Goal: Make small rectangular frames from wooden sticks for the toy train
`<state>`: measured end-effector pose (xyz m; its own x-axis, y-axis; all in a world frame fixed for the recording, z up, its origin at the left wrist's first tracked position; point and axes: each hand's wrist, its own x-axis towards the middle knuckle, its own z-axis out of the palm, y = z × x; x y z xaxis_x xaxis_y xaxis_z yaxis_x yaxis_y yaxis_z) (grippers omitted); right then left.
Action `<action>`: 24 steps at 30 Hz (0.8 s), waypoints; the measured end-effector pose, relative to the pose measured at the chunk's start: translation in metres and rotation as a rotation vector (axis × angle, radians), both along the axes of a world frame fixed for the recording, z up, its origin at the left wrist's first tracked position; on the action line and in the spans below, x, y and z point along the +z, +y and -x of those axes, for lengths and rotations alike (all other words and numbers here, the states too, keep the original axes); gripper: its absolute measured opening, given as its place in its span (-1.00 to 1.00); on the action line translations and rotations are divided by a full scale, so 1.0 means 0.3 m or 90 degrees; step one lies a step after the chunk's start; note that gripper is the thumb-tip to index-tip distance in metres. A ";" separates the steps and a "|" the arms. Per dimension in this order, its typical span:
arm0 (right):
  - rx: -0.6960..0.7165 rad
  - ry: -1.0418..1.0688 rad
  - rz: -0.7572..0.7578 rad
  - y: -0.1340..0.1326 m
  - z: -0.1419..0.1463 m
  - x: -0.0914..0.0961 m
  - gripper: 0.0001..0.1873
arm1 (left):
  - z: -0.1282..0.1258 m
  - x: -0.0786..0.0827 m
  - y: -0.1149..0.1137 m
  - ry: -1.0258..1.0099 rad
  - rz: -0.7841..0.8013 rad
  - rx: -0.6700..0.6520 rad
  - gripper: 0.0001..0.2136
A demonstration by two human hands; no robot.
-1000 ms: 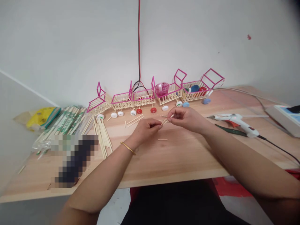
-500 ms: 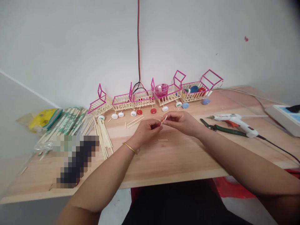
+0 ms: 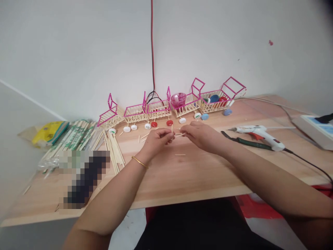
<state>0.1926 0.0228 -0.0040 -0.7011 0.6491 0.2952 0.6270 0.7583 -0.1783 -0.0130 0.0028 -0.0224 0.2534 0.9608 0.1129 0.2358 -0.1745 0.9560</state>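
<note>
My left hand (image 3: pixel 158 141) pinches a short wooden stick (image 3: pixel 172 128), which points upright between thumb and fingers. Close by on the right, my right hand (image 3: pixel 199 137) grips another short wooden stick (image 3: pixel 179 134), held nearly level with its end near the left hand's fingers. The fingertips partly hide both sticks. A cut piece of stick (image 3: pixel 180 155) lies on the wooden table (image 3: pixel 166 184) just below the hands. Behind them stands a row of small stick-built carts (image 3: pixel 158 111) with pink rims and bottle-cap wheels (image 3: pixel 182 120).
To the right lie a white glue gun (image 3: pixel 262 133) and green-handled cutters (image 3: pixel 253 143), near a power strip (image 3: pixel 313 130). Loose sticks (image 3: pixel 114 152), bagged chopsticks (image 3: pixel 74 137) and a blurred dark object (image 3: pixel 85 182) occupy the left. A cord (image 3: pixel 153 45) hangs down the wall.
My hands have moved slightly apart, the left one shifting left. The left hand's stick now stands upright, and a second stick shows level in my right hand.
</note>
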 end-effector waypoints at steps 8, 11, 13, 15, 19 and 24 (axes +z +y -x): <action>0.012 0.172 0.084 -0.022 0.021 0.014 -0.90 | -0.020 0.003 -0.015 0.195 -0.108 -0.057 -0.84; -0.012 0.384 0.243 -0.034 0.019 0.021 -0.70 | -0.019 0.000 -0.016 0.214 -0.129 -0.069 -0.78; -0.011 0.494 0.350 -0.037 0.017 0.024 -0.58 | -0.020 -0.004 -0.014 0.188 -0.128 -0.062 -0.79; -0.007 0.512 0.407 -0.035 0.018 0.023 -0.57 | -0.024 -0.011 -0.011 0.159 -0.145 -0.054 -0.83; -0.001 0.383 0.309 -0.024 0.030 0.008 -0.82 | -0.042 -0.030 -0.008 0.160 -0.224 -0.035 -0.86; 0.018 0.287 0.220 -0.009 0.043 -0.012 -0.81 | -0.052 -0.052 -0.002 0.254 -0.198 -0.028 -0.83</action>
<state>0.1798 0.0201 -0.0075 -0.5737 0.7439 0.3428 0.4118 0.6237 -0.6644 0.0025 0.0023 -0.0379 0.3751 0.8843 0.2780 0.5584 -0.4550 0.6937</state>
